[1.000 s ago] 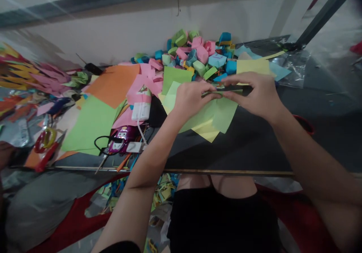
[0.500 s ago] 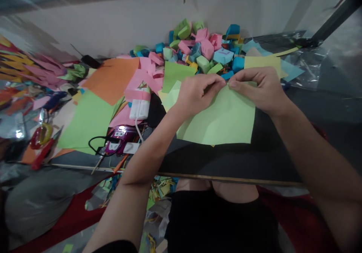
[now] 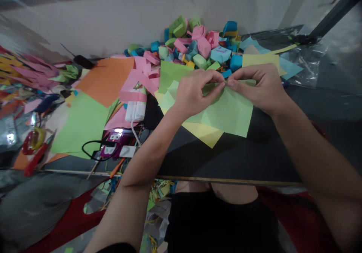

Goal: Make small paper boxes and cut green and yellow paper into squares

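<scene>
A pale green sheet of paper [image 3: 229, 111] hangs from both hands over the dark table. Thumb and fingers of my left hand [image 3: 198, 91] pinch its far edge. My right hand [image 3: 258, 87] pinches the same edge just to the right, the fingertips of the two hands nearly touching. Below it lies a yellow sheet [image 3: 206, 132], its corner pointing towards the table's front edge. A brighter green sheet [image 3: 174, 74] is beyond my left hand, and another yellow sheet [image 3: 260, 59] beyond my right.
Folded paper pieces [image 3: 203, 45] are heaped by the wall. On the left are an orange sheet [image 3: 109, 77], a green sheet [image 3: 82, 124], a white power block [image 3: 135, 109], a purple device [image 3: 115, 141] and red-handled scissors [image 3: 35, 158]. Clear plastic [image 3: 308, 66] lies at right.
The lower edge of the pale green sheet has risen and tilted, uncovering more of the yellow sheet beneath. Both hands keep their pinch. The view has shifted slightly.
</scene>
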Motion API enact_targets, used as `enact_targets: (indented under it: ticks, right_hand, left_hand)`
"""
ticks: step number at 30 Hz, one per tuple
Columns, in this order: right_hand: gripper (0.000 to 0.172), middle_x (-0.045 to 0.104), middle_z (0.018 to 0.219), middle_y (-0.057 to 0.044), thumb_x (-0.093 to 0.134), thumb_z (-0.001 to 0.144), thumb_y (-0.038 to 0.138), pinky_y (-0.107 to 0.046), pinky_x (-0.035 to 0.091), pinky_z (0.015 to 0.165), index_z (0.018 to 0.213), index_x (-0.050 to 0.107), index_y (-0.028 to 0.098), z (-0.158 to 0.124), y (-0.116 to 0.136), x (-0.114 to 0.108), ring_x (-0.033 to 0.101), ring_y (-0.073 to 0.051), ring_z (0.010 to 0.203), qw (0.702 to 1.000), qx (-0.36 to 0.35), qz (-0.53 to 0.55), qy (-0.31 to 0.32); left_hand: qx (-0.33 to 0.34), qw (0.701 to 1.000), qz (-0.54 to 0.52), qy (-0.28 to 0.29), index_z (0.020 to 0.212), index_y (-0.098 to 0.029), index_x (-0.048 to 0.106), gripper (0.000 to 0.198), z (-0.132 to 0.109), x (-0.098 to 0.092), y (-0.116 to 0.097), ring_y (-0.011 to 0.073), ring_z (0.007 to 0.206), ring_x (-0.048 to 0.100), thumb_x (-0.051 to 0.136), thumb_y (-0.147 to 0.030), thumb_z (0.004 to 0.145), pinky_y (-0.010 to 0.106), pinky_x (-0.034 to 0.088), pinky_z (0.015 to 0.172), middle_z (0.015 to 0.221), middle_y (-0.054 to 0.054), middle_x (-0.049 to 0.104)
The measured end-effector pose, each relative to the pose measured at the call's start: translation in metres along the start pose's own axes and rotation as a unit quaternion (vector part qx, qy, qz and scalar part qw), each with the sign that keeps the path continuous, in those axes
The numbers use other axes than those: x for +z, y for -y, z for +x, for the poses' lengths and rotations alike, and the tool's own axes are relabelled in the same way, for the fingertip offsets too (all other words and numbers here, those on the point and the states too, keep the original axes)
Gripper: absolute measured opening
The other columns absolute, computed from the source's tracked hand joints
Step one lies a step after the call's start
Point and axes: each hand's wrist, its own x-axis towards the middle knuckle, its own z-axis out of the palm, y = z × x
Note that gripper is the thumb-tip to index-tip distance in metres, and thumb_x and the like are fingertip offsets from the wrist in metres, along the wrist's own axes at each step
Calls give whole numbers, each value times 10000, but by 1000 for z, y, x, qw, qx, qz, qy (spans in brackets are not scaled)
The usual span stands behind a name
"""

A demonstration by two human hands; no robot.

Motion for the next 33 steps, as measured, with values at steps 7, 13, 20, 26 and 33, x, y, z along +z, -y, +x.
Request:
enact_targets:
  ticks: [7,13,20,26,33]
  right_hand:
    - [162,759,828,-11,838,845,417,-347,568,843,788,812,268,-1,-2,-1,721,-219,865,994,-71,-78,-7]
    - [263,759,838,-13,835,820,520,-344,588,814,788,794,262,-2,1,0,722,-254,936,996,-46,-79,-8]
    - [342,765,829,-11,816,814,606,-355,588,840,781,811,266,-2,1,1,717,-218,871,998,-45,-43,-6]
    - [338,757,829,-14,858,769,604,-336,607,769,781,804,271,-1,-1,1,727,-226,887,1000,-10,-3,-7]
    - [425,737,694,-13,914,653,634,-273,490,503,728,815,228,-10,-44,2,624,-150,595,991,114,62,31]
  left_hand:
    - [4,1000,27,-3,1003,-278,713,226,-1,0,-1,248,992,710,586,-462,1031,441,536,942,917,60,749]
    - [3,999,34,-9,990,-280,713,294,-2,-1,-3,246,993,709,542,-512,1046,450,544,955,916,59,760]
    - [23,998,50,-19,984,-272,717,288,-2,-3,-7,241,957,706,531,-480,1053,457,542,944,921,55,761]
    - [41,999,13,-33,963,-261,708,262,0,-7,-8,226,866,705,573,-474,1033,408,538,825,895,50,751]
    - [-52,991,-45,117,748,-212,706,374,-6,7,20,159,623,582,638,-498,978,315,443,625,578,-11,576]
